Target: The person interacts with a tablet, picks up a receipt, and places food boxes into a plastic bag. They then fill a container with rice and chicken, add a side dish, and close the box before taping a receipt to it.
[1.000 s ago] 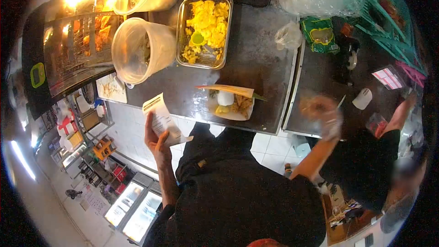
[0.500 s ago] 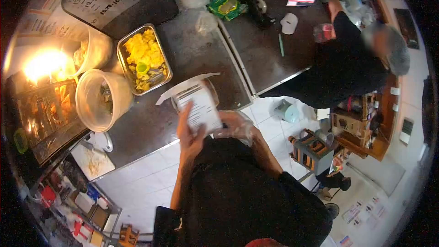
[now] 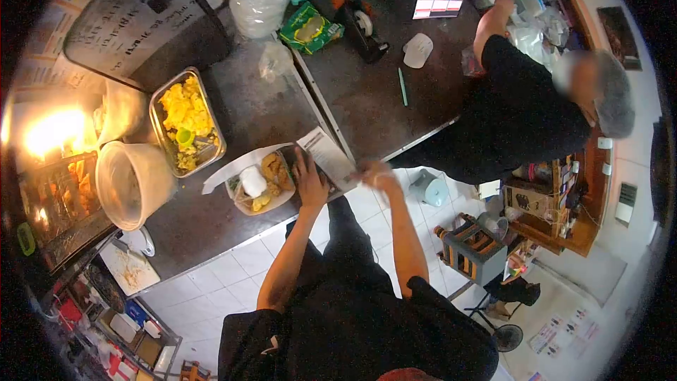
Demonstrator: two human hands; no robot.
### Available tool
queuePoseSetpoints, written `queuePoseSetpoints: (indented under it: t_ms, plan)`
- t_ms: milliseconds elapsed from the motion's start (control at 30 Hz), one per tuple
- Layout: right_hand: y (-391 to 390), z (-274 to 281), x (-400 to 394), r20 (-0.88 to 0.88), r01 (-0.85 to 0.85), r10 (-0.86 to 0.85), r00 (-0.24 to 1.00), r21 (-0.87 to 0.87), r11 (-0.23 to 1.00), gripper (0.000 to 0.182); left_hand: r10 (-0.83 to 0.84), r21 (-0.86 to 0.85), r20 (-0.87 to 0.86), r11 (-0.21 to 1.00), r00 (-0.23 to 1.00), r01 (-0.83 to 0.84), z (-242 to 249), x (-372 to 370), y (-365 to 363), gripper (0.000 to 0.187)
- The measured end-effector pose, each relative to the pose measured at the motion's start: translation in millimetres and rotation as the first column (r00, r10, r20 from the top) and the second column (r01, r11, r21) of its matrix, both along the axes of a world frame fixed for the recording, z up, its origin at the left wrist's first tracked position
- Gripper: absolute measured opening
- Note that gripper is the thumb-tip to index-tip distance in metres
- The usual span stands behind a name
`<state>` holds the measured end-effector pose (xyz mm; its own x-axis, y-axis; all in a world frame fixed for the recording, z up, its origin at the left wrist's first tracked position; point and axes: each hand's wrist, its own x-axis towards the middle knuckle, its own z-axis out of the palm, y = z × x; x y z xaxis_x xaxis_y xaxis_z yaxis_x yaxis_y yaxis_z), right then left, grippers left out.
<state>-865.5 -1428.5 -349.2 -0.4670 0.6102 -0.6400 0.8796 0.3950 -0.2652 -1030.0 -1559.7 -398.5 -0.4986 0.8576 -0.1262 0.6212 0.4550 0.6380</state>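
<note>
A takeout box point(image 3: 243, 202) with its lid flap up sits at the counter's front edge. Inside are a white lump point(image 3: 252, 182), brown fried pieces point(image 3: 276, 171) and some yellow food point(image 3: 265, 201). My left hand point(image 3: 310, 182) rests by the box's right side, fingers stretched out and holding nothing visible. A printed paper slip point(image 3: 327, 156) lies on the counter just beyond that hand. Past the slip's right end, over the counter's edge, my right hand point(image 3: 379, 177) is smeared by motion, so its fingers cannot be made out.
A metal tray of yellow food point(image 3: 223, 142) and a plastic tub point(image 3: 116, 194) stand to the left. On the far counter are a tape dispenser point(image 3: 363, 32), a green packet point(image 3: 310, 29) and a lit screen point(image 3: 438, 1). A co-worker point(image 3: 518, 95) reaches there on the right.
The printed slip has gone from my left hand to the counter, uncovering the food in the box. My right hand has moved out to the right. The view has shifted slightly.
</note>
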Motion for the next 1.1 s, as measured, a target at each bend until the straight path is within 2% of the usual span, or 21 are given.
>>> queuePoseSetpoints:
  t_ms: [33, 67, 100, 167, 200, 233, 333, 367, 400, 433, 533, 600, 633, 667, 700, 800, 867, 900, 933, 1000, 1100]
  plan:
    - [29.8, -18.3, 14.2, -0.079, 0.073, -0.064, 0.995, 0.117, 0.990, 0.051, -0.012, -0.065, -0.044, 0.998, 0.999, 0.009, 6.9, 4.1, -1.5, 0.072]
    - [67.4, -37.6, 25.7, -0.161, 0.150, -0.115, 0.980, 0.222, 0.963, 0.049, 0.022, 0.012, -0.028, 1.000, 0.999, -0.021, 9.5, 8.3, -1.8, 0.072]
    - [94.3, -49.6, 30.4, -0.388, 0.407, -0.226, 0.893, 0.488, 0.772, 0.038, 0.034, 0.025, -0.053, 0.999, 0.998, -0.033, 13.9, 12.6, -0.2, 0.070]
    - [170.3, -29.3, 11.0, -0.313, 0.497, -0.387, 0.867, 0.513, 0.700, 0.040, -0.001, 0.053, -0.145, 0.999, 0.989, 0.009, 5.6, 16.9, 2.4, 0.066]
    - [185.8, -37.2, 4.4, -0.357, 0.396, -0.172, 0.918, 0.800, 0.451, 0.036, -0.052, 0.057, -0.203, 0.996, 0.978, 0.065, -2.4, 17.7, 0.7, 0.065]
    - [209.3, -49.0, 1.4, -0.263, 0.437, -0.358, 0.896, 0.669, 0.602, 0.037, -0.054, 0.032, -0.160, 0.998, 0.986, 0.059, -1.2, 21.4, 3.5, 0.060]
    - [232.5, -63.7, -1.3, -0.086, 0.271, -0.280, 0.956, 0.621, 0.735, 0.038, 0.079, -0.001, -0.138, 0.997, 0.987, -0.079, -9.7, 33.0, 17.2, 0.061]
    - [224.8, -53.9, -0.2, -0.156, 0.342, -0.309, 0.938, 0.550, 0.762, 0.037, 0.101, -0.013, -0.134, 0.995, 0.986, -0.103, -9.1, 36.6, 22.9, 0.061]
    - [215.7, -55.8, 6.7, -0.149, 0.321, -0.288, 0.946, 0.546, 0.773, 0.037, 0.172, -0.018, -0.133, 0.984, 0.976, -0.176, -8.2, 40.2, 29.9, 0.063]
    - [208.7, -65.8, 19.2, -0.273, 0.433, -0.341, 0.899, 0.444, 0.785, 0.035, 0.241, -0.022, -0.132, 0.969, 0.961, -0.246, -7.4, 43.2, 37.1, 0.067]
    - [157.3, -63.9, 41.1, -0.449, 0.656, -0.590, 0.671, -0.012, 0.755, 0.033, 0.253, -0.007, -0.121, 0.967, 0.960, -0.256, -2.5, 54.0, 61.0, 0.073]
    - [119.0, -40.1, 38.3, -0.289, 0.721, -0.774, 0.563, -0.287, 0.631, 0.024, 0.273, -0.017, -0.129, 0.961, 0.953, -0.278, -7.6, 47.3, 63.4, 0.079]
    - [99.9, -22.9, 35.6, -0.274, 0.707, -0.762, 0.587, -0.287, 0.647, 0.024, 0.240, -0.015, -0.112, 0.970, 0.964, -0.244, -5.0, 39.9, 58.8, 0.080]
    - [83.3, -4.3, 30.9, -0.289, 0.591, -0.606, 0.741, -0.145, 0.793, 0.028, 0.206, -0.012, -0.096, 0.978, 0.974, -0.208, -5.6, 32.4, 53.4, 0.082]
    - [70.2, 7.2, 24.9, -0.277, 0.441, -0.425, 0.862, -0.004, 0.897, 0.031, 0.198, 0.054, -0.211, 0.980, 0.957, -0.191, -11.7, 25.6, 46.0, 0.084]
    - [42.1, 17.9, 14.7, -0.273, 0.261, -0.244, 0.931, 0.027, 0.965, 0.028, 0.134, 0.092, -0.084, 0.988, 0.987, -0.126, -22.4, 4.7, 24.8, 0.075]
    - [27.3, 15.5, 6.2, -0.494, 0.129, -0.100, 0.864, 0.026, 0.991, 0.028, 0.119, 0.049, -0.107, 0.992, 0.987, -0.114, -14.7, 0.2, 21.0, 0.075]
    - [23.2, 15.1, -3.2, -0.540, 0.061, 0.002, 0.842, 0.098, 0.993, 0.027, 0.209, 0.088, -0.036, 0.975, 0.977, -0.206, -13.8, 1.6, 19.3, 0.074]
    - [18.8, 17.4, -14.5, -0.537, 0.055, 0.005, 0.844, 0.094, 0.994, 0.027, 0.294, 0.117, 0.040, 0.948, 0.955, -0.296, -13.4, 3.5, 15.9, 0.074]
    - [11.0, 20.7, -38.2, -0.453, -0.069, 0.130, 0.882, 0.149, 0.986, 0.023, 0.288, 0.120, 0.005, 0.951, 0.958, -0.286, -14.4, 4.5, 10.8, 0.071]
    - [2.1, 15.7, -61.3, -0.439, -0.069, 0.117, 0.891, 0.124, 0.990, 0.024, 0.325, 0.120, 0.036, 0.937, 0.945, -0.327, -21.7, 15.1, 5.6, 0.070]
